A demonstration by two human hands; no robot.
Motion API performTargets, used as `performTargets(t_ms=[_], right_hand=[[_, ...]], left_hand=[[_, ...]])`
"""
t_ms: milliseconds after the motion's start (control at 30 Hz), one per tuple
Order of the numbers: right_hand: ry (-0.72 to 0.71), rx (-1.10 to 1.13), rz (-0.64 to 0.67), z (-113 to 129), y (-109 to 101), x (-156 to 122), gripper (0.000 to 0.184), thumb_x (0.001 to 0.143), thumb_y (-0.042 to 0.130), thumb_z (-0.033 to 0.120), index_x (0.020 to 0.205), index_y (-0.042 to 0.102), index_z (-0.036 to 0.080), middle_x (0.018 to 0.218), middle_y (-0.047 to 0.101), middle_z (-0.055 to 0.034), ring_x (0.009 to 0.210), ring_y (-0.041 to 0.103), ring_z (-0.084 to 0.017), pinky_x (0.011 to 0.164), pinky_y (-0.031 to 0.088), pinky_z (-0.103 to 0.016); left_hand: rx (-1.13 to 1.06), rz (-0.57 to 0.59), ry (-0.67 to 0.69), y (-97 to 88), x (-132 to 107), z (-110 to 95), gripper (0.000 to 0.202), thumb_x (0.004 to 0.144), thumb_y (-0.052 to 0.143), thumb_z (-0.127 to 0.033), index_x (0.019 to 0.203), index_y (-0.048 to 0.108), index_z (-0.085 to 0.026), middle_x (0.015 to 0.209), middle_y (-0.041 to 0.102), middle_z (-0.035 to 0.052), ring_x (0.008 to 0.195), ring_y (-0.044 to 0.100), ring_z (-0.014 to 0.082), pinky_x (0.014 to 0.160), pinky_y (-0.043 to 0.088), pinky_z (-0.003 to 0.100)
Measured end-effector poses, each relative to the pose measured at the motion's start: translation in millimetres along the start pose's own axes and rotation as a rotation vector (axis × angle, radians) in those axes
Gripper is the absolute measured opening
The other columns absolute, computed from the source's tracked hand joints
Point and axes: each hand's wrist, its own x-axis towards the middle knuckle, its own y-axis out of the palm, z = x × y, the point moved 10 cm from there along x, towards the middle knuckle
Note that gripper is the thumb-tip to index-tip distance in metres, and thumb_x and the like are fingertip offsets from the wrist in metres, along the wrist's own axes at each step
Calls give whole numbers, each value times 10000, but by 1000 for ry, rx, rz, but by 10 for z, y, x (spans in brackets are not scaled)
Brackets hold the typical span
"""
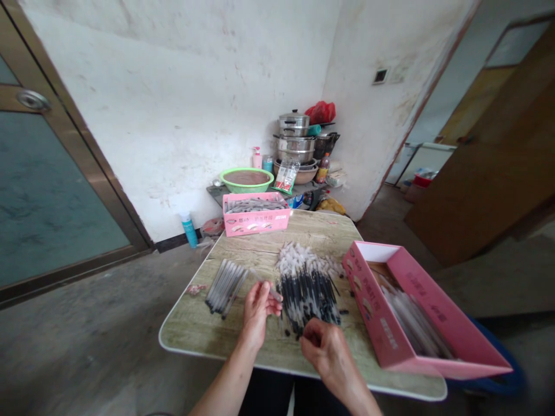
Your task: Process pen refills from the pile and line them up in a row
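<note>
My left hand (255, 312) is closed around a clear pen barrel (274, 293), which slants between thumb and fingers above the table. My right hand (324, 346) is curled in a pinch at the near edge of a pile of black pen refills (307, 292); whatever its fingertips hold is hidden. Small black bits (287, 333) lie scattered by that pile. At the refills' far end is a heap of whitish translucent tips (297, 257). Left of my left hand, several clear pens with dark ends (226, 284) lie side by side.
A pink box (256, 222) full of pens stands at the table's (195, 332) far edge. A larger pink box (379, 315) with clear barrels (416, 320) sits at the right. Beyond are a green basin (247, 186) and stacked steel pots (295, 144).
</note>
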Motion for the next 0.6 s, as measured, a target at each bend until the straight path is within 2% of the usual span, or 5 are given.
performTargets(t_ms=[133,267,367,467,600], right_hand=[[-17,-63,-5,35,8,83,139,701,513,191,581,582,180,518,563,18,498,480,-125,478,274,-211],[-50,-38,-47,101,8,209,162,739,528,217,587,571,181,512,547,17,498,476,-125,487,296,-212],[-49,148,-122,90,-53,237,222,812,516,320,659,585,175,505,516,25,469,455,-121,467,312,-213],[36,366,-157,-51,-100,176,288,843,506,431,744,584,172,480,482,45,418,438,-120,417,320,-212],[81,517,-61,-164,-16,69,306,780,610,468,718,558,173,482,492,50,403,444,-110,392,330,-205]], left_hand=[[77,75,-10,109,-77,17,397,723,651,-520,851,569,-153,630,671,33,470,607,133,416,452,211],[71,87,-80,163,-155,155,383,729,661,-496,854,571,-145,653,679,41,481,618,139,428,472,218],[-14,61,-144,153,-180,254,382,736,664,-482,873,564,-139,636,679,43,495,624,140,447,485,219],[-76,31,-167,109,-163,251,373,746,667,-462,881,554,-133,641,692,62,511,629,136,468,492,214],[-99,30,-160,84,-130,186,357,754,671,-437,885,554,-126,654,700,72,516,629,129,484,497,210]])
